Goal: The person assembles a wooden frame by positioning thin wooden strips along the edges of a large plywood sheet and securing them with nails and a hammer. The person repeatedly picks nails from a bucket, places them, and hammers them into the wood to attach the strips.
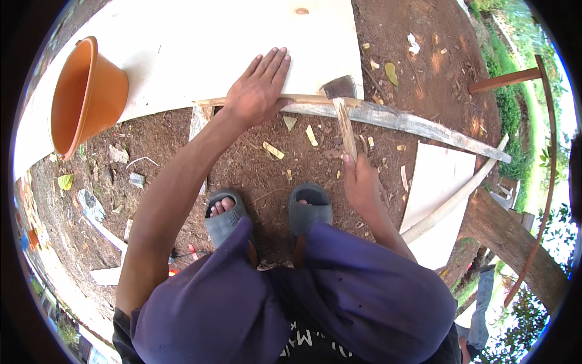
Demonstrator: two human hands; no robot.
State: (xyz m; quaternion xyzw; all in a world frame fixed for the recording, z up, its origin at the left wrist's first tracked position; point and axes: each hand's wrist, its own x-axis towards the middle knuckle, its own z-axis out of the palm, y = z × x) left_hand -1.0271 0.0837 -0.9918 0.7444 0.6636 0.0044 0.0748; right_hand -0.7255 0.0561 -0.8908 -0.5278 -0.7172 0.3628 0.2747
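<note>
A large pale wooden board (pixel 200 48) spans the upper part of the head view. My left hand (pixel 257 88) lies flat on it near the front edge, fingers stretched out and thumb by the rim. In my right hand (pixel 362 185) is the wooden handle of a hatchet (pixel 347 124), fingers wrapped round it. The dark metal head rests against or just over the board's front edge, near its right corner; whether it touches, I cannot tell. A long rough timber (pixel 388 115) runs along under that edge and sticks out to the right.
An orange bucket (pixel 109 85) is on the board's left part, its mouth facing left. Wood chips (pixel 273 150) litter the brown soil around my sandalled feet. To the right are a white panel (pixel 436 194), a pale pole (pixel 448 209) and a thick log (pixel 515 242). Another person's trouser leg (pixel 483 303) shows lower right.
</note>
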